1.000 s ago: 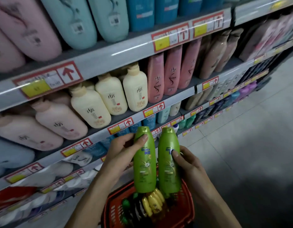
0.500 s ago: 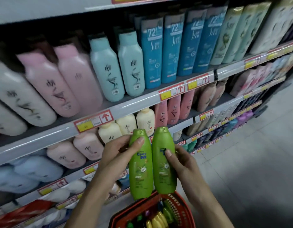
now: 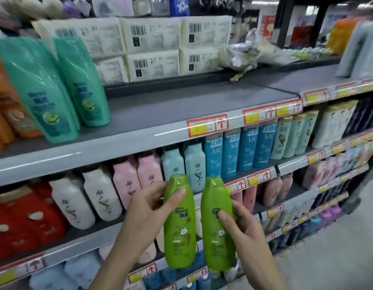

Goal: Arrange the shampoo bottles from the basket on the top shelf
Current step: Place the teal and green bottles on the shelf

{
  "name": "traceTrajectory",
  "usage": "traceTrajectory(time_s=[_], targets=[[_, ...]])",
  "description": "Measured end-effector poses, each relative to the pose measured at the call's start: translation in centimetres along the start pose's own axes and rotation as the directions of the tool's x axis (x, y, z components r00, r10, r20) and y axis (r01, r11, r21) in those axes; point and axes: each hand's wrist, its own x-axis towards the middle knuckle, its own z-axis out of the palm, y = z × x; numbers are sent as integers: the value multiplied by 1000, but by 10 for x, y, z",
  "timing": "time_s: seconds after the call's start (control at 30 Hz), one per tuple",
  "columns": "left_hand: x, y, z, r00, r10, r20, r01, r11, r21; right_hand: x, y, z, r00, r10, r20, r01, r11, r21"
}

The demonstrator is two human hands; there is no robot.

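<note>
Two green shampoo bottles (image 3: 179, 222), perhaps "Rejoice".

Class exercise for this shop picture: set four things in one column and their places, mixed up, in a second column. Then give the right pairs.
Things
1. green bottles
2. teal bottles
3. red bottles
4. white packs

Places
A. second shelf, far left
B. one in the left hand, one in the right hand
C. stacked behind the top shelf
D. standing on the top shelf, at the left

Pairs: 1-B, 2-D, 3-A, 4-C
</note>
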Motion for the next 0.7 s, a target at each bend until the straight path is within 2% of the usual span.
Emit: traceTrajectory(time_s=[0.4,0.57,0.7], targets=[[20,107,-32,979,203,-25,-204,978,-42,24,-98,44,963,-206,171,202,979,43],[38,155,-51,949,315,22,-314,937,152,44,-145,57,937,-252,241,260,966,-3],[63,197,-69,919,393,47,-374,826,422,70,-183,74,915,-294,276,320,946,-54]])
